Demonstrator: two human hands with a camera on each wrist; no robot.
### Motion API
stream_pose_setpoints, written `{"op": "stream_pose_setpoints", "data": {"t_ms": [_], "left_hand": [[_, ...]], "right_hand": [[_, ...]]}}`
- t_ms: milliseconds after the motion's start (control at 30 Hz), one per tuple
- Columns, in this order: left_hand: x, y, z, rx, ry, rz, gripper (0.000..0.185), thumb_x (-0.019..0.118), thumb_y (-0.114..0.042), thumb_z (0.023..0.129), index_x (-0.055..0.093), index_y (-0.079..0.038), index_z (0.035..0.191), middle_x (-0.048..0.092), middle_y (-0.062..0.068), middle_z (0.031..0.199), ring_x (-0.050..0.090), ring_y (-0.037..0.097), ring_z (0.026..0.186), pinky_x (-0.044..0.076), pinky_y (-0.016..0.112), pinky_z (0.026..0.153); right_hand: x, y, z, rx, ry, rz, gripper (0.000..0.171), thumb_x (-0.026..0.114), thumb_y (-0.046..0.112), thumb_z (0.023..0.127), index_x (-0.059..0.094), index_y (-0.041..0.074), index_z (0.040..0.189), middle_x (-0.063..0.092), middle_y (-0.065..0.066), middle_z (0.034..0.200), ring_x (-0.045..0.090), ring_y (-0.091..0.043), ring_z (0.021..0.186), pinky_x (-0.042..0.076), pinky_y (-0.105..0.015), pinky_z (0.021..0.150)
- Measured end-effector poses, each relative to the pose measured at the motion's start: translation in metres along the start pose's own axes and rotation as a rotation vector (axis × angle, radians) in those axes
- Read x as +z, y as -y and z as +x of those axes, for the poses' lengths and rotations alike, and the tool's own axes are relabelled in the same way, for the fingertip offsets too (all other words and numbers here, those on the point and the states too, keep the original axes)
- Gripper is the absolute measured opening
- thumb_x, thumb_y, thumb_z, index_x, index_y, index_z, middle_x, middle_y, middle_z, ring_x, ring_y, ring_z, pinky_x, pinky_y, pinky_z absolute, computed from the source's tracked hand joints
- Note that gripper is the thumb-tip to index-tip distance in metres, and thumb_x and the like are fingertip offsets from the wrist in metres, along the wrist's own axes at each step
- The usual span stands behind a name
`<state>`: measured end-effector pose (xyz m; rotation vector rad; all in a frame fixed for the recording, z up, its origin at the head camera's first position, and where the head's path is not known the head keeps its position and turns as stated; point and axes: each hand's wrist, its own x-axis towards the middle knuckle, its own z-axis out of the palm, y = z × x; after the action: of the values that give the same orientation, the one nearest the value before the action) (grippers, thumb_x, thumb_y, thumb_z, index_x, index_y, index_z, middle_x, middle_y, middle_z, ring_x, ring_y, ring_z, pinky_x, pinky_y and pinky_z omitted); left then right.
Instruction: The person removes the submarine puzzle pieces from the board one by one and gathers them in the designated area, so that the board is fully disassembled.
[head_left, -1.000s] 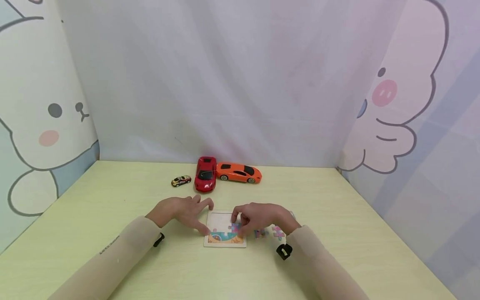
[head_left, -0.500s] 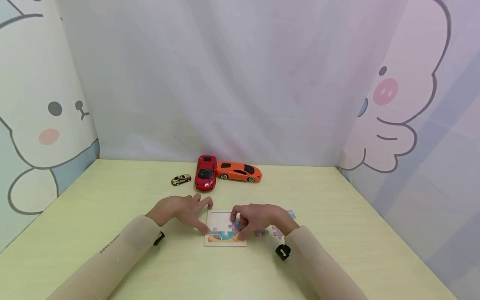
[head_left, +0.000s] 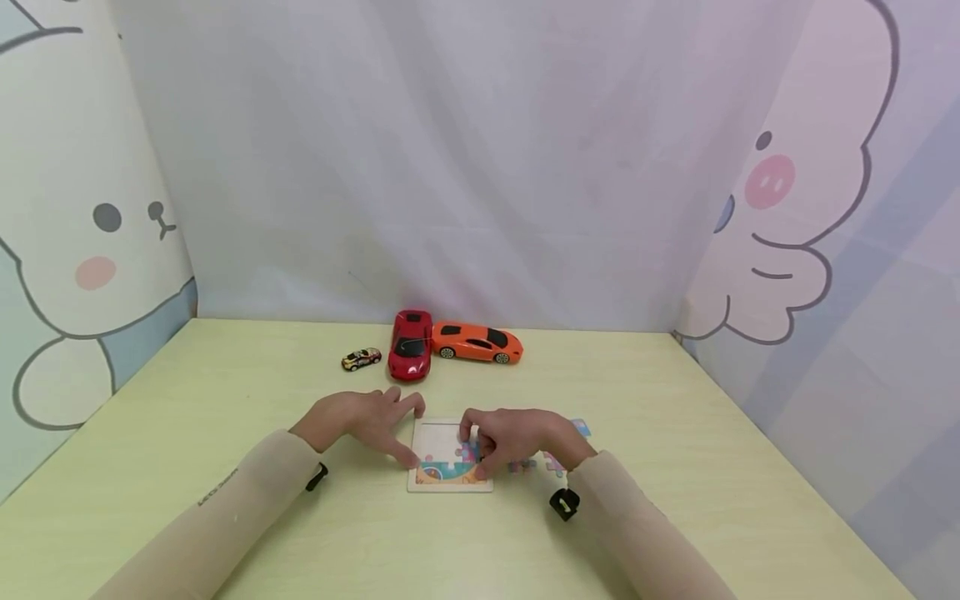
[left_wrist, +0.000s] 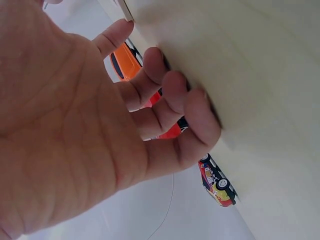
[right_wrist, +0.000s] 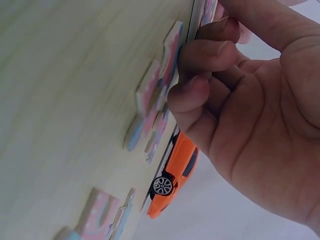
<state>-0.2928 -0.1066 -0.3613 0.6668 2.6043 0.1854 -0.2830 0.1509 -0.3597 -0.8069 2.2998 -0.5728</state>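
Note:
A small puzzle board point(head_left: 450, 489) with a pale frame lies flat in front of me in the head view. Its bottom row carries a teal and orange picture. My left hand point(head_left: 367, 421) steadies the board's left side, thumb on the frame's lower left; in the left wrist view its fingertips point(left_wrist: 202, 117) rest on the table and the index tip meets the board's edge. At the board's right side, my right hand point(head_left: 517, 435) pinches a pink and blue puzzle piece point(head_left: 470, 452) between thumb and index finger. That piece sits within the frame, partly covered by the fingers.
Several loose puzzle pieces point(head_left: 522, 466) lie right of the board, partly under the right wrist. Behind the board stand a red toy car point(head_left: 410, 346), an orange toy car point(head_left: 477, 342) and a small patterned toy car point(head_left: 362, 359). A curtain point(head_left: 435, 167) closes off the back.
Almost nothing moves. Both hands stay at the board, and the right fingers shift only very slightly at the piece.

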Motion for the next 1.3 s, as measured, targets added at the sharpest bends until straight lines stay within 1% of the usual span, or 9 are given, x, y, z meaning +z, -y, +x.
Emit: {"op": "stream_pose_setpoints", "data": {"t_ms": [300,367,500,567,633,767,867,1067,1300], "left_hand": [[0.0,-0.0001,0.0,0.002,0.001,0.002,0.067,0.075,-0.061,0.078,0.042,-0.028,0.126,0.049,0.007,0.109,0.052,0.026,0.101,0.047,0.052,0.086],[0.001,0.0006,0.0009,0.003,0.005,-0.002,0.067,0.075,-0.061,0.079,0.042,-0.028,0.126,0.049,0.007,0.11,0.052,0.026,0.101,0.047,0.052,0.086],[0.0012,0.0014,0.0016,0.009,0.012,0.0,0.067,0.073,-0.063,0.079,0.042,-0.027,0.127,0.049,0.007,0.111,0.052,0.027,0.102,0.047,0.051,0.087],[0.0009,0.002,0.002,0.011,0.013,0.0,0.067,0.073,-0.064,0.08,0.042,-0.027,0.126,0.049,0.007,0.11,0.052,0.026,0.102,0.047,0.051,0.086],[0.0007,0.0024,0.0021,0.011,0.013,0.0,0.065,0.072,-0.064,0.08,0.042,-0.027,0.124,0.048,0.006,0.108,0.052,0.026,0.1,0.047,0.049,0.084],[0.0004,0.0025,0.0024,0.016,0.012,-0.006,0.063,0.073,-0.063,0.08,0.042,-0.027,0.12,0.047,0.006,0.105,0.052,0.024,0.096,0.045,0.047,0.08],[0.0007,0.0024,0.0023,0.008,0.014,0.009,0.065,0.071,-0.065,0.08,0.041,-0.028,0.124,0.048,0.006,0.109,0.052,0.025,0.1,0.045,0.047,0.084],[0.0006,0.0006,-0.0008,0.02,0.005,0.005,0.074,0.073,-0.063,0.081,0.038,-0.03,0.137,0.047,0.011,0.124,0.052,0.032,0.111,0.045,0.058,0.091],[0.0012,-0.0006,-0.0013,0.022,0.01,0.025,0.067,0.072,-0.06,0.083,0.04,-0.036,0.136,0.047,0.011,0.124,0.051,0.032,0.111,0.045,0.059,0.09]], "right_hand": [[0.0004,0.0012,0.0008,0.023,-0.017,-0.022,0.039,0.078,0.02,0.09,0.046,0.022,0.114,0.054,-0.002,0.072,0.055,-0.021,0.05,0.046,-0.028,0.051],[0.0008,0.0017,0.0016,0.035,-0.027,-0.032,0.041,0.079,0.02,0.089,0.047,0.023,0.114,0.054,-0.003,0.079,0.056,-0.022,0.051,0.048,-0.029,0.053],[0.0003,0.0025,0.0035,0.04,-0.054,-0.069,0.041,0.08,0.018,0.087,0.048,0.025,0.112,0.05,-0.002,0.101,0.06,-0.017,0.065,0.052,-0.03,0.06],[-0.0005,0.0025,0.0039,0.019,-0.062,-0.089,0.04,0.079,0.016,0.087,0.048,0.025,0.111,0.047,0.0,0.106,0.059,-0.014,0.072,0.052,-0.029,0.064],[-0.0012,0.0022,0.0036,0.0,-0.056,-0.076,0.037,0.078,0.014,0.088,0.049,0.023,0.11,0.051,0.0,0.104,0.057,-0.013,0.072,0.051,-0.027,0.064],[-0.0019,0.0009,0.0026,-0.026,-0.035,-0.011,0.032,0.075,0.011,0.09,0.05,0.02,0.107,0.053,0.0,0.093,0.053,-0.014,0.06,0.048,-0.027,0.058],[-0.0016,0.0007,0.002,-0.032,-0.038,-0.007,0.031,0.074,0.011,0.091,0.049,0.02,0.106,0.051,0.0,0.088,0.051,-0.013,0.058,0.046,-0.026,0.056],[-0.0004,0.0016,0.004,-0.053,-0.08,-0.074,0.029,0.073,0.011,0.092,0.05,0.02,0.107,0.051,0.0,0.088,0.049,-0.01,0.069,0.045,-0.024,0.064],[-0.0017,0.0025,0.0042,-0.075,-0.12,-0.114,0.019,0.069,0.012,0.095,0.056,0.02,0.106,0.053,0.003,0.09,0.051,-0.01,0.077,0.045,-0.024,0.069]]}}
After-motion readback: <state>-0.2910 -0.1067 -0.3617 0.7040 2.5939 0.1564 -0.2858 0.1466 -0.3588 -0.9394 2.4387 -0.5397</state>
